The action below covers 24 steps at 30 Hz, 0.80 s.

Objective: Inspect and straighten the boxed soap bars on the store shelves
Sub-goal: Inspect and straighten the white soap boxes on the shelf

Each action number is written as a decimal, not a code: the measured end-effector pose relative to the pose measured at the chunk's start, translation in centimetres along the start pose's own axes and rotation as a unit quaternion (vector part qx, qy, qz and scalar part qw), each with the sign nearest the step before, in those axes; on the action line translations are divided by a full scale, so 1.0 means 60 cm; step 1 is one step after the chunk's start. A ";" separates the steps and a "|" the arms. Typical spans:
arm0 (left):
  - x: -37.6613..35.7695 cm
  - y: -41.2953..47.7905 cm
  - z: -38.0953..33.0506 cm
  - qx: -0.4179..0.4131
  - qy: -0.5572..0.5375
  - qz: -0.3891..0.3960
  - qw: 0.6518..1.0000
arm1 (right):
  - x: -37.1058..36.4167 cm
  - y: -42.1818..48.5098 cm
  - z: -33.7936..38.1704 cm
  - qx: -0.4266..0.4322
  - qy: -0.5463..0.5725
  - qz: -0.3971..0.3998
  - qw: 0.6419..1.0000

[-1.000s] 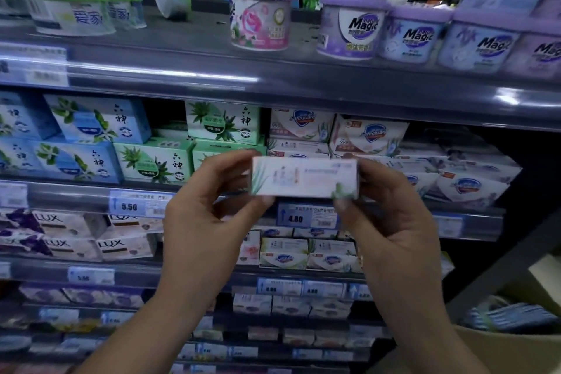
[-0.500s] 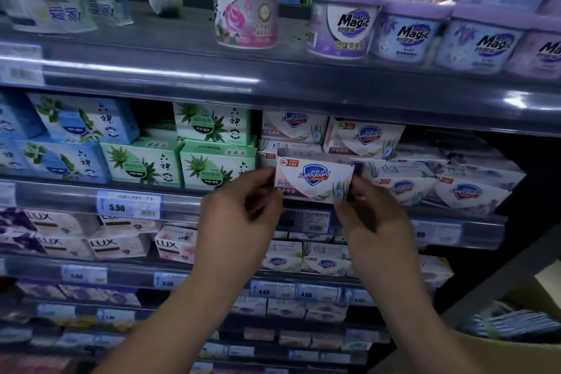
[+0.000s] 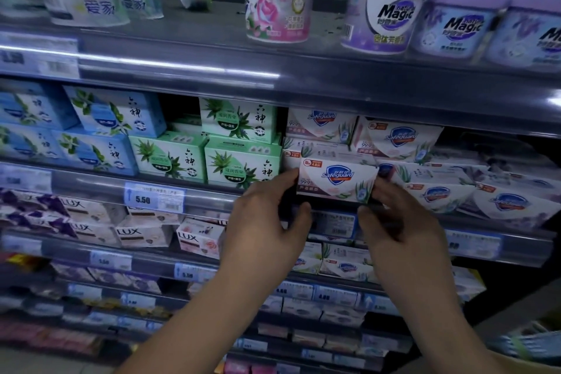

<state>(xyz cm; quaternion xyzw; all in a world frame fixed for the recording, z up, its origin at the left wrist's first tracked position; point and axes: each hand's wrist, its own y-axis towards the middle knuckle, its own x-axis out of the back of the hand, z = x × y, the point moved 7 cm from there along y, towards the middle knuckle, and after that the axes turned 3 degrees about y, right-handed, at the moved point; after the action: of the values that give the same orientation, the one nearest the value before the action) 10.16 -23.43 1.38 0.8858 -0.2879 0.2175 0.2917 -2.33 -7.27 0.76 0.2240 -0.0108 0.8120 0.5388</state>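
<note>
A white Safeguard soap box [image 3: 337,181] stands face-forward at the front edge of the second shelf [image 3: 91,184]. My left hand [image 3: 267,222] pinches its left end and my right hand [image 3: 397,222] pinches its right end. More Safeguard boxes [image 3: 397,138] are stacked behind and to the right, some leaning. Green aloe soap boxes [image 3: 239,162] stand just left of the held box.
Blue soap boxes [image 3: 100,130] fill the shelf's left. LUX boxes [image 3: 142,234] sit one shelf down, with more soap rows below. Purple Magic tubs [image 3: 385,18] and a pink rose tub [image 3: 279,9] stand on the top shelf. A 5.50 price tag [image 3: 153,197] hangs on the rail.
The box was held up with its back panel toward me; both hands turned it front-out and moved it forward onto the shelf's front edge.
</note>
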 end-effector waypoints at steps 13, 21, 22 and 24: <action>-0.024 0.004 -0.006 -0.053 0.032 0.042 0.997 | 0.002 -0.010 -0.011 0.024 -0.090 0.008 0.996; -0.023 0.007 0.008 -0.036 0.020 0.038 0.998 | -0.004 -0.014 -0.020 -0.018 -0.057 0.026 0.998; -0.022 0.007 0.008 -0.037 0.018 0.040 0.998 | -0.001 -0.015 -0.018 -0.021 -0.049 0.021 0.998; -0.018 0.004 0.007 -0.040 0.008 0.045 0.998 | 0.009 -0.015 -0.009 -0.017 -0.035 -0.002 0.999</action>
<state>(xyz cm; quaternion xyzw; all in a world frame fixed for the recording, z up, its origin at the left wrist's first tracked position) 9.30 -23.46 0.54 0.8582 -0.3334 0.2256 0.3186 -1.89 -6.28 0.28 0.2428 -0.0430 0.8026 0.5431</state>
